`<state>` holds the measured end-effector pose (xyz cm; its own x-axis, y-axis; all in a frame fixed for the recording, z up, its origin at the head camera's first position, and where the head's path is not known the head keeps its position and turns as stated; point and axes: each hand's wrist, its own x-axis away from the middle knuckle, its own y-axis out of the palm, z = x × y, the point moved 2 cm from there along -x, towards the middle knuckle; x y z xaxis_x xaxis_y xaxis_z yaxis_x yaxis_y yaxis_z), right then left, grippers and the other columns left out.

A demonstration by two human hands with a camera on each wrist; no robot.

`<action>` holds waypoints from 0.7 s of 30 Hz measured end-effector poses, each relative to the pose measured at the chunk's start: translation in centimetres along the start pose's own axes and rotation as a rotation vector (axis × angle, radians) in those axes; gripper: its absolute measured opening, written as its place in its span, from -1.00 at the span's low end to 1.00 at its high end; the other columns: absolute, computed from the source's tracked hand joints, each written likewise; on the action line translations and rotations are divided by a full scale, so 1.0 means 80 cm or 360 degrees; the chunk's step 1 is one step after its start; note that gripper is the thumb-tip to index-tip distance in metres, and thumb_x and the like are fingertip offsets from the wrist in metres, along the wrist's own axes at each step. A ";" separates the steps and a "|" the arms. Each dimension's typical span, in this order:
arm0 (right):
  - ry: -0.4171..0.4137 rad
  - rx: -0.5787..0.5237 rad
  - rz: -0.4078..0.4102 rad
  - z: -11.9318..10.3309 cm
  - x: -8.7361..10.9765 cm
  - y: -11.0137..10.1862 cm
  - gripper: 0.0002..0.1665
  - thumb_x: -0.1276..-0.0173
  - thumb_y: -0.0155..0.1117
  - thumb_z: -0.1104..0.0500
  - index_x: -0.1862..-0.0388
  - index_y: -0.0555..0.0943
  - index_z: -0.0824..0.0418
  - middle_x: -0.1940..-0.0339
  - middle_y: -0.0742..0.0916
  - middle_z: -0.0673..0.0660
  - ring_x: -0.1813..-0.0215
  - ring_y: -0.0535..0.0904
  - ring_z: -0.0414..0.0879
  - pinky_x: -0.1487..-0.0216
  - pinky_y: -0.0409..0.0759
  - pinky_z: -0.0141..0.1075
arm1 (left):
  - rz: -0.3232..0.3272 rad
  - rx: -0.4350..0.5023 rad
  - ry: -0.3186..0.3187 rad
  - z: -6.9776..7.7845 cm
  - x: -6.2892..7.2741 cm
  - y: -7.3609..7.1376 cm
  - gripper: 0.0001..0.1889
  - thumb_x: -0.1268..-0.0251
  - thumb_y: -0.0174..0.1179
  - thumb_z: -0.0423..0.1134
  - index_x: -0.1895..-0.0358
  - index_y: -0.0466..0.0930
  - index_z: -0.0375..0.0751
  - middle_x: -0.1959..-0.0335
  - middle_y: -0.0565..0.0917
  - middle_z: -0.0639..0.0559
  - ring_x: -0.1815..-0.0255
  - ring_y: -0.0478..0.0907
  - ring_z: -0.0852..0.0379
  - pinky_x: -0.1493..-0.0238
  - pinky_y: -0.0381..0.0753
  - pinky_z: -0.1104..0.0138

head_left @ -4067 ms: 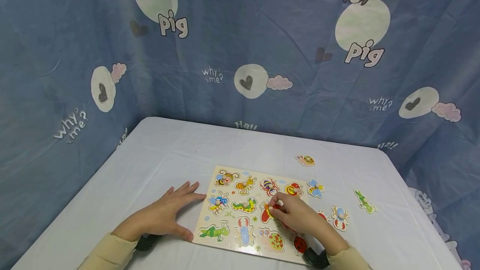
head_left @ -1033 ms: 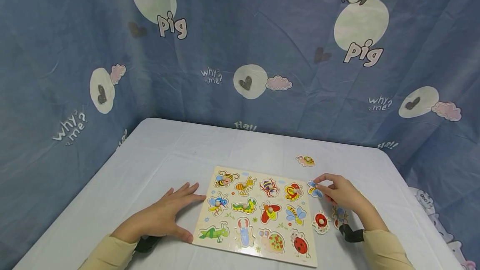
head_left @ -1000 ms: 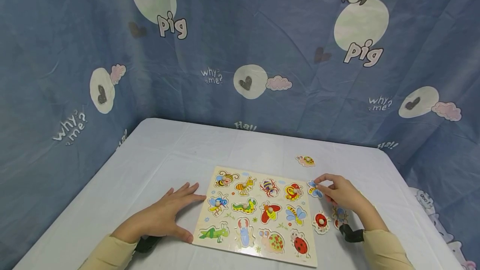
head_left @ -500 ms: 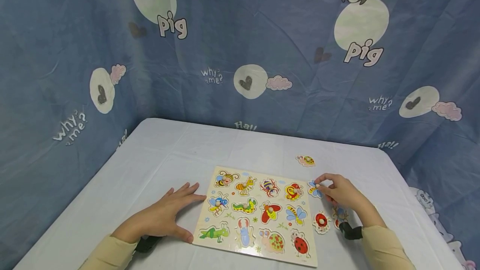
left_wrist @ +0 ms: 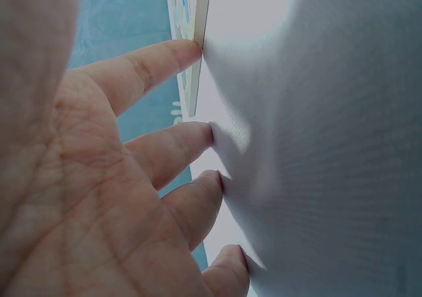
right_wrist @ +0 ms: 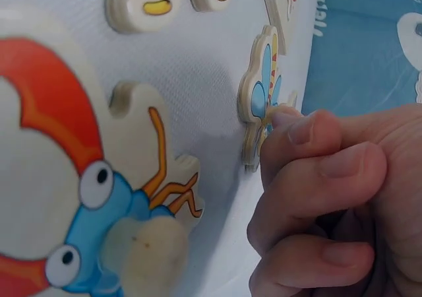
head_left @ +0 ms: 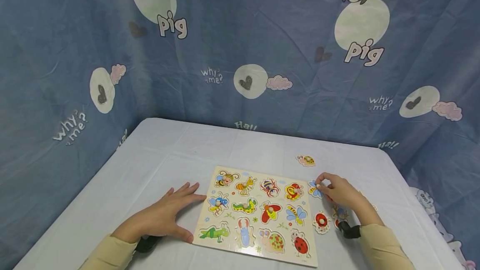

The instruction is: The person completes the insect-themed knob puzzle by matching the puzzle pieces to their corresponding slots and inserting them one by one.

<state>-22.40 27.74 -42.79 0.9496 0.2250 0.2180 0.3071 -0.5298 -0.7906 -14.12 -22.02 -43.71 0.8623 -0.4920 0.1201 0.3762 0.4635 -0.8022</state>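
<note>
My left hand [head_left: 165, 213] lies with spread, straight fingers at the left edge of a wooden knob puzzle board [head_left: 288, 257]; in the left wrist view one fingertip touches the board's side and the others meet the white cloth. Just past the board's right edge, my right hand [head_left: 339, 191] pinches the knob of a dragonfly puzzle piece [head_left: 314, 190] with blue wings and a yellow striped body. The right wrist view shows this piece [right_wrist: 260, 92] standing near the cloth, its knob partly hidden by the curled fingers. A matching dragonfly picture [head_left: 296, 215] shows in the board.
Loose around the right hand are a ladybug piece [head_left: 321, 223], a stag beetle piece [head_left: 340, 213] and, farther back, a snail piece [head_left: 306, 161]. A green piece is mostly hidden behind the right arm. Several knobbed pieces, including a caterpillar [head_left: 244, 206], sit in the board.
My right hand has let go of the red-winged insect piece, which now sits in the board, and has moved right to the dragonfly piece. Over the last second it barely shifts. The left hand stays put.
</note>
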 end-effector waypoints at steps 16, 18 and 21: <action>0.0098 0.0066 0.0046 0.012 0.005 -0.005 -0.77 -0.68 0.19 0.15 -0.08 0.53 0.31 0.59 0.57 0.02 0.50 0.46 -0.12 0.36 0.41 -0.25 | 0.0002 0.0005 -0.0007 0.000 0.000 0.000 0.14 0.29 0.75 0.19 -0.55 0.49 0.06 -0.75 0.18 -0.27 -0.78 -0.04 -0.45 -0.61 -0.14 -0.55; 0.0106 0.0071 0.0046 0.014 0.005 -0.005 -0.76 -0.68 0.18 0.14 -0.09 0.54 0.31 0.57 0.58 0.02 0.48 0.47 -0.12 0.35 0.42 -0.25 | 0.0003 0.0004 -0.0009 0.000 0.000 0.000 0.14 0.29 0.75 0.19 -0.55 0.49 0.06 -0.75 0.18 -0.27 -0.78 -0.04 -0.45 -0.62 -0.13 -0.55; 0.0121 0.0061 0.0038 0.016 0.005 -0.005 -0.76 -0.68 0.18 0.13 -0.08 0.54 0.31 0.56 0.59 0.02 0.47 0.48 -0.12 0.35 0.43 -0.25 | 0.0008 0.0000 -0.0003 0.000 0.000 0.000 0.14 0.29 0.75 0.20 -0.55 0.49 0.06 -0.75 0.18 -0.27 -0.78 -0.03 -0.45 -0.61 -0.13 -0.55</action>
<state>-22.21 29.06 -43.10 0.9591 0.1494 0.2405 0.2831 -0.5021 -0.8172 -14.12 -21.98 -43.74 0.8647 -0.4884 0.1171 0.3719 0.4660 -0.8028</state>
